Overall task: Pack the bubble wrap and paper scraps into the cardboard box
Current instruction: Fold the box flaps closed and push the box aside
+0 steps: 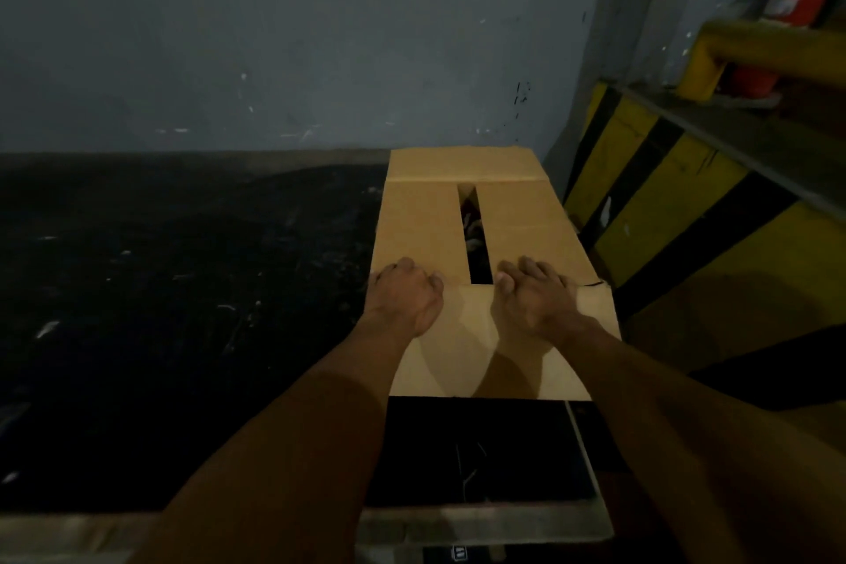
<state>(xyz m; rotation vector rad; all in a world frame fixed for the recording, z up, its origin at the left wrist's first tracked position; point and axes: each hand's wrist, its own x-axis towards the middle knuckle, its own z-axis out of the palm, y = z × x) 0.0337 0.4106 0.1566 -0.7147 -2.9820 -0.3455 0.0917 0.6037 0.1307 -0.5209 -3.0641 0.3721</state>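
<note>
Cardboard box (499,215) is sitting on a dark surface (183,311), flaps nearly closed; left hand (405,293) and right hand (533,295) are pressing its near flap (462,334), fingers curled, grip unclear

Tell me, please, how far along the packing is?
Filling looks done: scraps show through the slot between the cardboard box flaps. In hand: left hand and right hand rest on the near flaps. Left: sealing; the slot is open.

A black, scuffed work surface (183,311) carries the cardboard box (425,224), which stands on its far right part, flaps folded nearly closed.
</note>
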